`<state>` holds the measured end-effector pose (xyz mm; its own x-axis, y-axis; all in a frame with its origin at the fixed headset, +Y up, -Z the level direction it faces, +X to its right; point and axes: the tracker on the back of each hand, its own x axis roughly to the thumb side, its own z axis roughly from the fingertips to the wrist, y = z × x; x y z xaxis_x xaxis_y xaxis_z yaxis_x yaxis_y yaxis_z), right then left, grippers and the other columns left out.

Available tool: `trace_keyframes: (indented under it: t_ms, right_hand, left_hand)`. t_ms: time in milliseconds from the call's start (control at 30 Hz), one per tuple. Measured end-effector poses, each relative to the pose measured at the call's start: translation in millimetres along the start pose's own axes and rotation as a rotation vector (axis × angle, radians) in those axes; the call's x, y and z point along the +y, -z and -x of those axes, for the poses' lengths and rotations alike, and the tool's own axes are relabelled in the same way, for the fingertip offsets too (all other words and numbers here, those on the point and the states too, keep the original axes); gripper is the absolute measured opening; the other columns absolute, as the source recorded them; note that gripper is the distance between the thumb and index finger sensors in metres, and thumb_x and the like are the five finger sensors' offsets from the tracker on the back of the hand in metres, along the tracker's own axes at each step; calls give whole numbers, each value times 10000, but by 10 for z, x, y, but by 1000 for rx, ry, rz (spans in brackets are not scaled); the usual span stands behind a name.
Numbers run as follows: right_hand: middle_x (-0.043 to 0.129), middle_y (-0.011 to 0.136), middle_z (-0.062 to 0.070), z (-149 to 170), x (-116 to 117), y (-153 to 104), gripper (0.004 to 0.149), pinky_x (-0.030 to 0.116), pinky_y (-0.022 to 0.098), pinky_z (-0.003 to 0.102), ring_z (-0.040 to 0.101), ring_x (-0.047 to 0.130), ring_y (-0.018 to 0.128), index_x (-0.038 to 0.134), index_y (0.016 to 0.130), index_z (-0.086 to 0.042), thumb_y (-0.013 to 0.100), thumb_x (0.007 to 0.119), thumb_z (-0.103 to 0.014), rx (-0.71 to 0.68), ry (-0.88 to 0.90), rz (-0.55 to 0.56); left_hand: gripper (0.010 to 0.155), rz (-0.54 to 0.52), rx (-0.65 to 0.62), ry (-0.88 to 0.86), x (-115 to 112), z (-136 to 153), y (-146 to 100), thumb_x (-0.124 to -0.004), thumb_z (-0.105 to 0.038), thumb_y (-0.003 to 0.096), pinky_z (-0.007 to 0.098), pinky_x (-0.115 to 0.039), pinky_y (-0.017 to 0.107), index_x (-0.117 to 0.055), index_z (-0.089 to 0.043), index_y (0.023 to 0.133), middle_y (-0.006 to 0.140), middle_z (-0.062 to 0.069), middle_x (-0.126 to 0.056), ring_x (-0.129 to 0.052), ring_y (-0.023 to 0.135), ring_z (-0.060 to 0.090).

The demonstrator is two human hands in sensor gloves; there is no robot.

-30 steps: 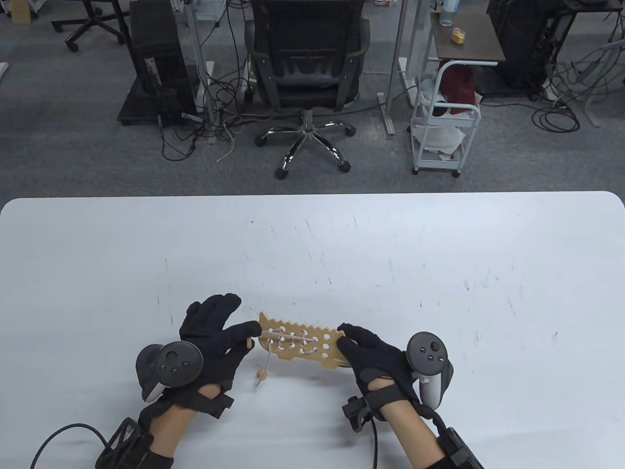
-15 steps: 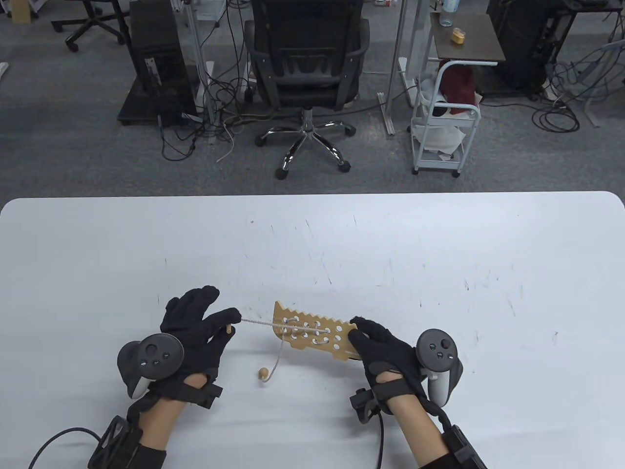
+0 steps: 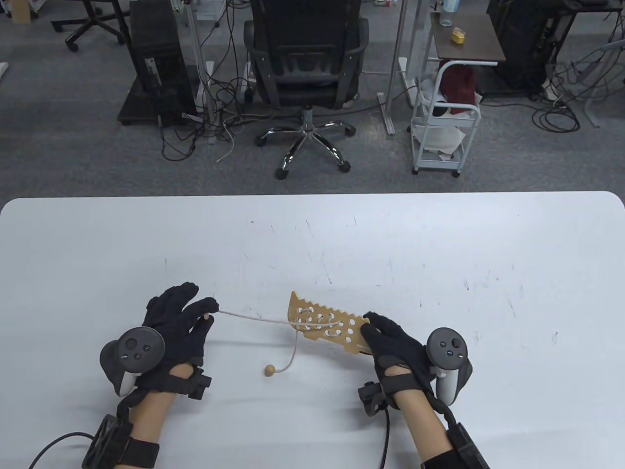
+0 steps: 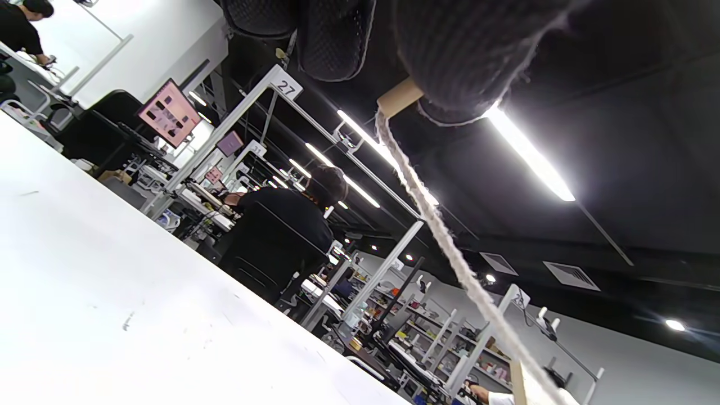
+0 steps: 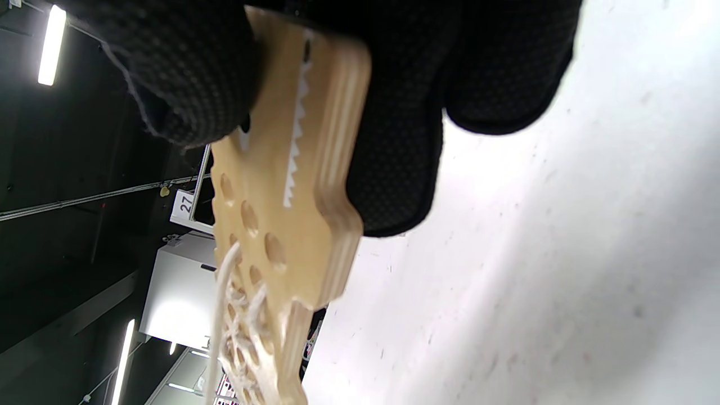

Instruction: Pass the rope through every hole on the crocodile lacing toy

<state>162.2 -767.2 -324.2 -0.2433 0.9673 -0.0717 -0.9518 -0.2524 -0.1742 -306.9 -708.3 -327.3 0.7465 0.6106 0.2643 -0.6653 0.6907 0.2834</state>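
near the front edge of the white tabletop (image 3: pixel 312 234) we see both hands at work on the wooden crocodile (image 3: pixel 328 325). our right hand (image 3: pixel 390 344) grips the crocodile's right end, thumb on top and fingers curled under it, as the right wrist view shows; the board is held just off the tabletop, its left end tilted toward the far side. the holes near its left end carry loops of rope (image 3: pixel 254 317), while those nearer the right hand are bare. from the laced part a stretch of rope runs left, fairly taut, to our left hand (image 3: pixel 178 320), which pinches the small wooden needle (image 4: pixel 398 97) at the rope's end between thumb and fingertip, the other fingers loosely spread. the two hands are well apart. another piece of rope hangs from the board's near left corner down to the tabletop and ends in a round wooden bead (image 3: pixel 269 370), which lies between the hands, nearer to us than the board. beyond the tabletop stands an office chair (image 3: pixel 306 58) on grey carpet.
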Motion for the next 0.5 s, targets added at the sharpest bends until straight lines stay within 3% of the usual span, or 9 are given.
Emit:
trace_keyframes:
  t_ms: [400, 500]
  right_hand:
    - [1034, 674, 42, 46, -71, 36, 444, 823, 450, 447, 225, 1086, 502, 858, 830, -205, 427, 874, -389, 17, -1, 41]
    - [1035, 672, 41, 45, -60, 35, 442, 827, 445, 445, 227, 1087, 496, 860, 829, -201, 429, 873, -387, 9, 11, 33]
  left_hand:
    - [460, -45, 59, -35, 58, 144, 14, -819, -391, 422, 614, -309, 792, -816, -486, 871, 1099, 11, -671, -530, 1072, 337]
    - [460, -27, 33, -31, 28, 104, 14, -816, -379, 426, 606, -444, 793, -811, -450, 881, 1021, -37, -824, -730, 1016, 300]
